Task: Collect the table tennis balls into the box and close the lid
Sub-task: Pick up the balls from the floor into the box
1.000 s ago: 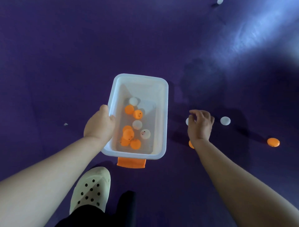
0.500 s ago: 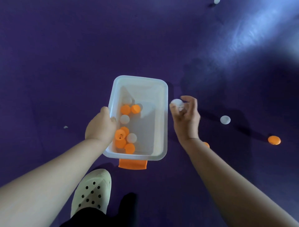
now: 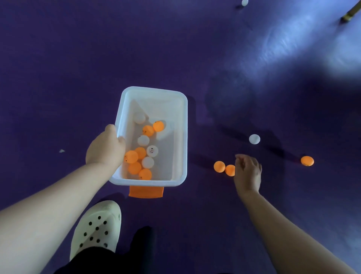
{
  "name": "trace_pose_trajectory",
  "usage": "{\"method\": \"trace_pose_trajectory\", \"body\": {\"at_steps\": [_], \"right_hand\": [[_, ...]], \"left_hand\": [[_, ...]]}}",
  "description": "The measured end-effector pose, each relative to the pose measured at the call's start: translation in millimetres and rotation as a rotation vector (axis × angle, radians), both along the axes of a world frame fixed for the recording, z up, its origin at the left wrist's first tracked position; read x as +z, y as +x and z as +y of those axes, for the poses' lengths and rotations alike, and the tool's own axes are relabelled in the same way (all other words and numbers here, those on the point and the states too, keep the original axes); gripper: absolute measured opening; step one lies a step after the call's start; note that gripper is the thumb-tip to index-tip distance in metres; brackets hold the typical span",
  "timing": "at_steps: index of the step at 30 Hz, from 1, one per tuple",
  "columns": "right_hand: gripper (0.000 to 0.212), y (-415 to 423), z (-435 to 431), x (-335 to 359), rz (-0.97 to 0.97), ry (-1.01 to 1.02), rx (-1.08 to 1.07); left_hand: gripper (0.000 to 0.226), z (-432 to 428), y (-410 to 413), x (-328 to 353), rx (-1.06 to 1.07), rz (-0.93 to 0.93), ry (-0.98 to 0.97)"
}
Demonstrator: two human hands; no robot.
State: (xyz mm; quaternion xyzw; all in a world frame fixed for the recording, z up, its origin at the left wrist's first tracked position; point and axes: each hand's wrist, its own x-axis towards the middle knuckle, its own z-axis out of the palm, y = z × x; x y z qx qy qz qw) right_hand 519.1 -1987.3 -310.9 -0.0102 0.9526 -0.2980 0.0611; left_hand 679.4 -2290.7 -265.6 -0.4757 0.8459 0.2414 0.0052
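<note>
A white plastic box (image 3: 183,137) hangs above the purple floor, with my left hand (image 3: 105,148) gripping its left rim. Several orange and white table tennis balls (image 3: 145,150) lie inside it. An orange lid flap (image 3: 146,192) shows under its near edge. My right hand (image 3: 247,172) is low over the floor to the right of the box, fingers loosely curled and nothing visible in them. Its fingers are against an orange ball (image 3: 230,170), and a second orange ball (image 3: 219,166) sits just left of that. A white ball (image 3: 254,139) and another orange ball (image 3: 307,161) lie farther right.
My left foot in a pale perforated clog (image 3: 95,226) stands below the box. One white ball (image 3: 244,2) lies far away at the top edge. A small white scrap (image 3: 61,150) is on the floor at left. A brownish object (image 3: 349,14) pokes in at the top right corner.
My right hand lifted a white ball from the floor to the box rim, let it go into the box, then dropped back to the floor beside two orange balls.
</note>
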Motion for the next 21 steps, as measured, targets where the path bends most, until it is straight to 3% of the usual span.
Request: {"method": "trace_pose_trajectory", "body": {"at_steps": [7, 11, 15, 18, 21], "right_hand": [[0.053, 23.8, 26.3, -18.7, -0.154, 0.178, 0.242], [0.032, 15.0, 21.7, -18.7, -0.17, 0.172, 0.083], [0.022, 17.9, -2.0, 4.9, 0.004, -0.128, -0.221], [0.028, 31.2, -45.4, 33.9, 0.118, -0.42, -0.029], [0.04, 48.1, -79.6, 53.4, 0.133, -0.495, 0.27]], "left_hand": [[0.014, 3.5, -0.9, 3.2, -0.001, -0.028, -0.024], [0.013, 4.0, -0.7, 2.7, -0.007, -0.037, -0.033], [0.013, 4.3, -1.1, 2.2, -0.006, -0.041, -0.034], [0.013, 3.9, -1.1, 1.7, -0.006, -0.043, -0.04], [0.01, 3.9, -0.2, 2.6, -0.004, -0.045, -0.036]]}}
